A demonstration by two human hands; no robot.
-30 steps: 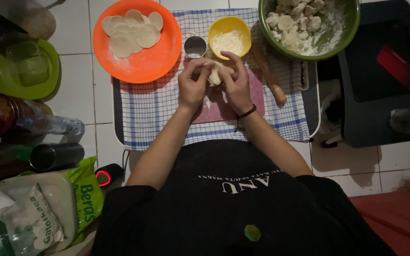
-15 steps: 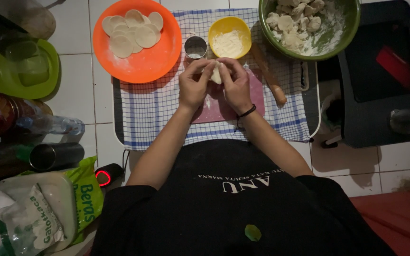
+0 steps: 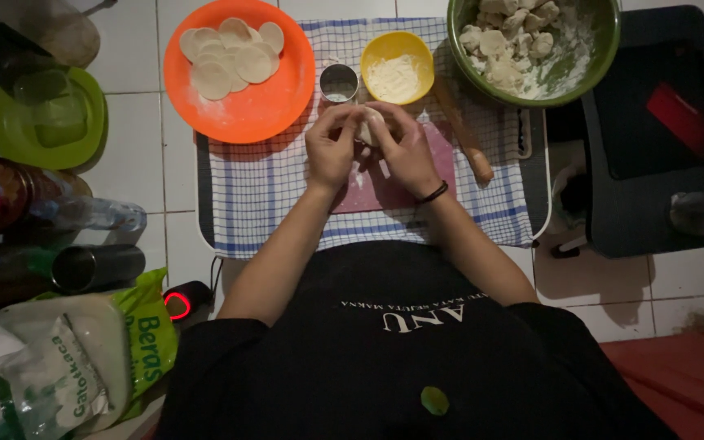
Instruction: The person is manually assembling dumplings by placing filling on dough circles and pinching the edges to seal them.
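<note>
Fingers (image 3: 350, 130) round dough piece (image 3: 370, 127)

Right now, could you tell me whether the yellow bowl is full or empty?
Partly filled: the yellow bowl holds white flour across its bottom, with its inner wall bare above.

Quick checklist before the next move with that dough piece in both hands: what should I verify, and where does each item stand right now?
1. Dough piece held by both hands: ok, left hand and right hand pinch it above the pink board.
2. Grip firmness on the dough: cannot tell, fingers hide most of it.
3. Orange plate has room: ok, the flat rounds fill only its upper part.
4. Flour in the yellow bowl: ok, white powder visible.
5. Rolling pin out of the way: ok, it lies right of the hands.
6. Green bowl stocked: ok, dough lumps inside.
</note>
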